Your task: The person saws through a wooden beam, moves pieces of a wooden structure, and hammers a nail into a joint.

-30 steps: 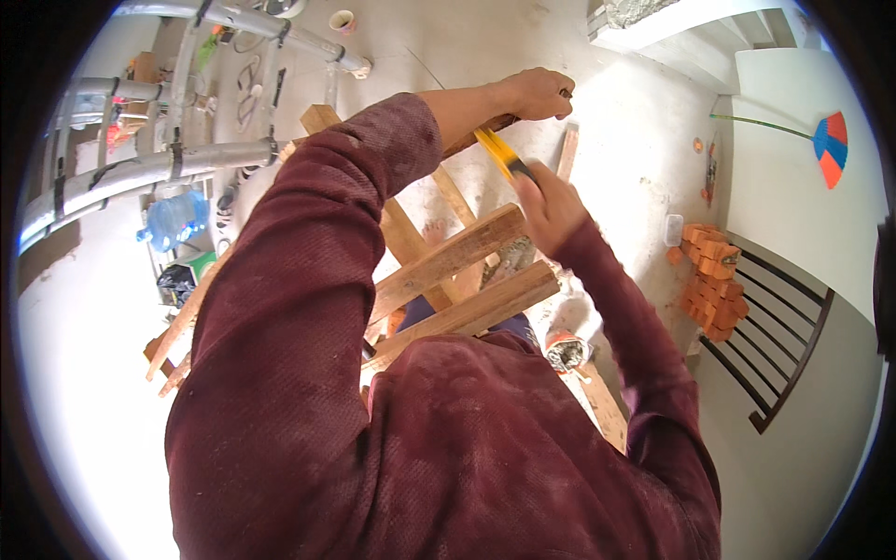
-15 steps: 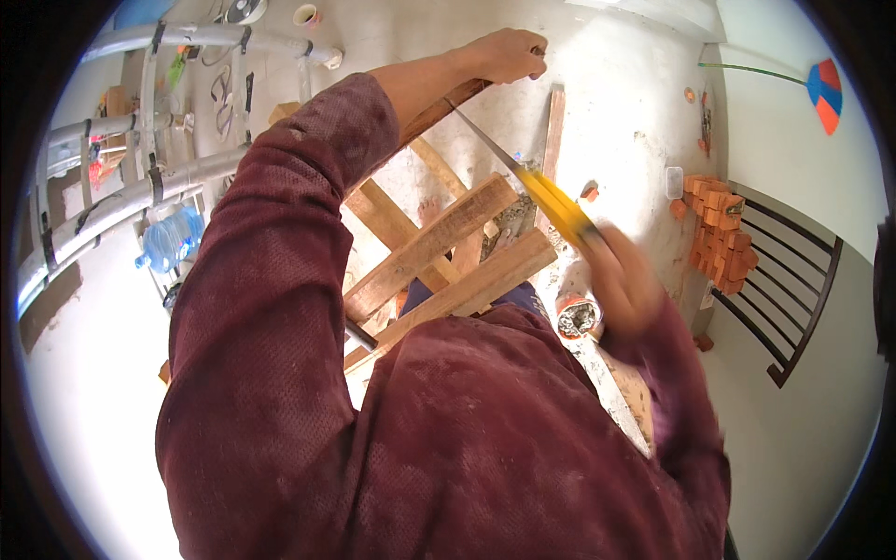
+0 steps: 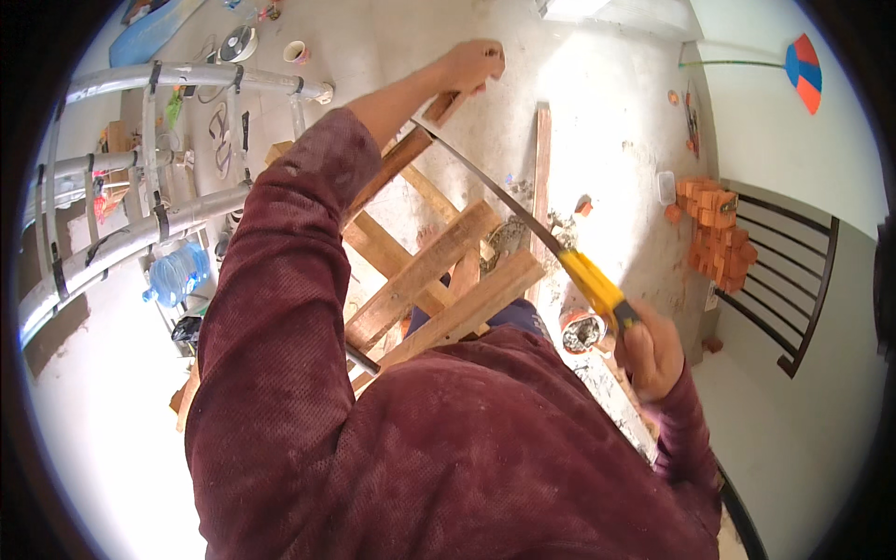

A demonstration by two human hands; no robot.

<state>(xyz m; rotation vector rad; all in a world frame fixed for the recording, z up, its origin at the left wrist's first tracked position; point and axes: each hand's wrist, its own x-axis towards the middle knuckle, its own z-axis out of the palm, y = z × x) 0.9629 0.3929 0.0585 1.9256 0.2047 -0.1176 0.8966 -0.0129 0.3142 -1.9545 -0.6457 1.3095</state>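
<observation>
My right hand (image 3: 653, 350) is closed around the grip of a handsaw (image 3: 593, 280) with a yellow and black handle. The saw's narrow blade slants up and left, its tip at the gap between a wooden board (image 3: 397, 170) and a short wood piece (image 3: 441, 110). That short piece is in my left hand (image 3: 476, 65), tilted away from the board's end. My left forearm reaches over the board and hides part of it. Beneath lies a frame of crossed wooden planks (image 3: 429, 275), close to my body.
At right stand stacked orange bricks (image 3: 719, 238) beside a dark metal railing (image 3: 789, 271). A bucket (image 3: 581, 331) of grey mix sits near my right arm. Beyond the planks lies a long board (image 3: 542, 187). At left are a metal ladder-like frame (image 3: 140, 224) and a blue water jug (image 3: 177, 273).
The saw and my right hand have moved down and right, drawing the blade back. The short piece has come apart from the board, and my left hand has shifted slightly left with it.
</observation>
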